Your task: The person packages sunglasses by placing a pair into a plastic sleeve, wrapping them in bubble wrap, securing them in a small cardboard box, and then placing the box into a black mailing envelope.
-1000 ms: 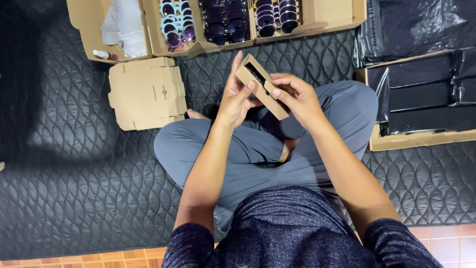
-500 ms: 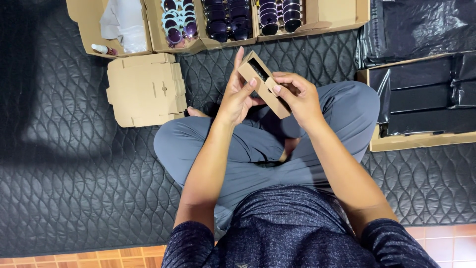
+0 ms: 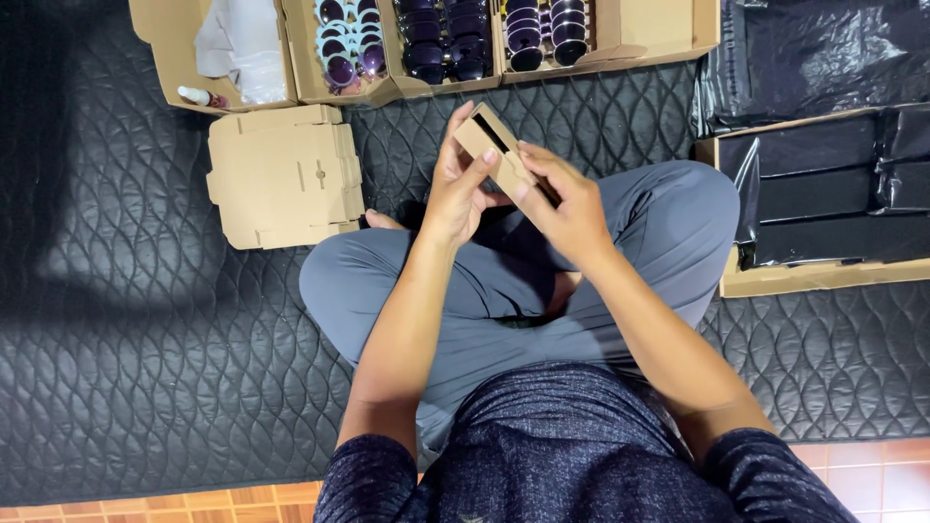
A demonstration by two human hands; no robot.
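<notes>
While the person sits cross-legged on the black quilted mat (image 3: 145, 320), both hands grip one small cardboard box (image 3: 489, 145) above the lap. Left hand (image 3: 455, 189) clasps its side; right hand (image 3: 562, 199) curls over the flap. Pressing squarely would probably seat it. One flat box (image 3: 286, 174) lies nearby, beside three trays of sunglasses (image 3: 441, 39).

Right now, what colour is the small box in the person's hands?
Plain tan cardboard brown, the small box, seen in the head view.
</notes>
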